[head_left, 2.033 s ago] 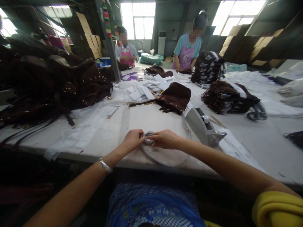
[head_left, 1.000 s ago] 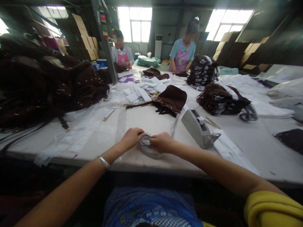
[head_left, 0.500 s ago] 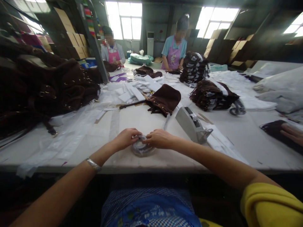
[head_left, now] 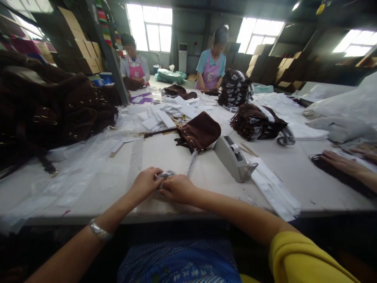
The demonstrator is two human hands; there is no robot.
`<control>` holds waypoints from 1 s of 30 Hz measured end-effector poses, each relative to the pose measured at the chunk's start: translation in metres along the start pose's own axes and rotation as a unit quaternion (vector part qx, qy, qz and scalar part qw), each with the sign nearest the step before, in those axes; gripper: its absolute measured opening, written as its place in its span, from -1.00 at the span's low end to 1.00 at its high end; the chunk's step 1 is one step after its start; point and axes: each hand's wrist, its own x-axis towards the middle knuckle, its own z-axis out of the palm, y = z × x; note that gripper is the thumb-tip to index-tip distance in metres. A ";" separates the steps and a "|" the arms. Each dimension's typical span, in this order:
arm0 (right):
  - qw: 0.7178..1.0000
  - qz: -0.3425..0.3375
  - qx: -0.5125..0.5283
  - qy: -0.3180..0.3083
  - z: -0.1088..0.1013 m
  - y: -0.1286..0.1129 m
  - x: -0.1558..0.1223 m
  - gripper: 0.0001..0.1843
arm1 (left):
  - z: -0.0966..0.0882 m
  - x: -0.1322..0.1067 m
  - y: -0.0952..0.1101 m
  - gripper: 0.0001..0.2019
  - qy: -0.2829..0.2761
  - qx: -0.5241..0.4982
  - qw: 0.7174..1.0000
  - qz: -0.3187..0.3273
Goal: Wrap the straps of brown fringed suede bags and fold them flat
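Observation:
Near the front edge of the table, my left hand [head_left: 149, 181] and my right hand [head_left: 178, 188] are both closed on a coiled strap [head_left: 168, 173] that looks wrapped in clear plastic. My fingers and the right hand cover much of the coil. A wrapped length of strap [head_left: 192, 164] runs from behind my right hand up to a dark brown drawstring bag [head_left: 202, 131]. That bag lies tilted on the table, its gold eyelets facing me. Right of the bag stands a grey tape dispenser [head_left: 234, 159].
Brown bags are heaped at the left [head_left: 59, 106]. White foam-like pieces [head_left: 160, 116] and plastic sheets cover parts of the table [head_left: 118, 188]. Bundled brown bags [head_left: 256, 122] lie at the right. Another person's hand [head_left: 341, 163] rests on a dark item at far right. Two people work across the table.
Both hands have come closer together with the coil, which my right hand now covers more. In view, hands and coil sit further left. The table scene has also shifted left.

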 end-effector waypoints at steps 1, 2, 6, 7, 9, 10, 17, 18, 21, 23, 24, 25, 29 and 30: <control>1.000 -0.024 -0.002 -0.002 -0.005 0.005 -0.002 -0.66 | -0.002 0.001 -0.003 -0.76 -0.016 -0.011 1.000 0.014; 0.999 -0.044 -0.011 -0.005 -0.011 0.011 -0.004 -0.68 | -0.004 0.003 -0.005 -0.76 -0.031 -0.022 0.999 0.032; 0.990 -0.098 -0.091 -0.043 -0.032 0.037 -0.013 -0.72 | -0.015 0.011 -0.007 -0.77 -0.079 -0.052 0.988 0.120; 0.987 -0.111 -0.105 -0.056 -0.034 0.041 -0.014 -0.72 | -0.017 0.014 -0.007 -0.77 -0.089 -0.051 0.985 0.142; 0.982 -0.129 -0.118 -0.065 -0.034 0.044 -0.014 -0.75 | -0.021 0.020 -0.005 -0.77 -0.113 -0.047 0.976 0.180; 0.982 -0.131 -0.118 -0.064 -0.032 0.043 -0.015 -0.77 | -0.022 0.022 -0.004 -0.77 -0.122 -0.048 0.973 0.191; 0.997 0.000 -0.082 -0.004 0.003 0.011 -0.020 -0.70 | 0.000 0.005 0.005 -0.66 0.025 -0.036 0.999 0.013; 0.997 0.023 -0.074 0.008 0.007 0.006 -0.019 -0.69 | 0.004 0.001 0.007 -0.62 0.042 -0.032 0.999 -0.009; 0.996 0.063 -0.045 0.032 0.011 -0.003 -0.016 -0.67 | 0.011 -0.006 0.009 -0.64 0.051 -0.040 0.997 -0.033; 0.999 0.030 -0.029 0.035 0.009 -0.001 -0.017 -0.67 | 0.010 -0.006 0.009 -0.66 0.035 -0.065 0.997 -0.020; 0.999 0.008 -0.022 0.038 0.006 0.004 -0.020 -0.69 | 0.009 -0.004 0.009 -0.66 0.026 -0.081 0.996 -0.009; 0.999 -0.015 -0.019 0.043 0.003 0.009 -0.024 -0.71 | 0.008 -0.003 0.009 -0.66 0.015 -0.096 0.995 0.004; 0.995 -0.065 -0.063 0.031 -0.010 0.035 -0.040 -0.63 | 0.000 0.006 0.006 -0.69 -0.030 -0.119 0.989 0.082; 0.994 -0.067 -0.082 0.021 -0.013 0.039 -0.043 -0.62 | -0.002 0.009 0.005 -0.70 -0.047 -0.115 0.986 0.110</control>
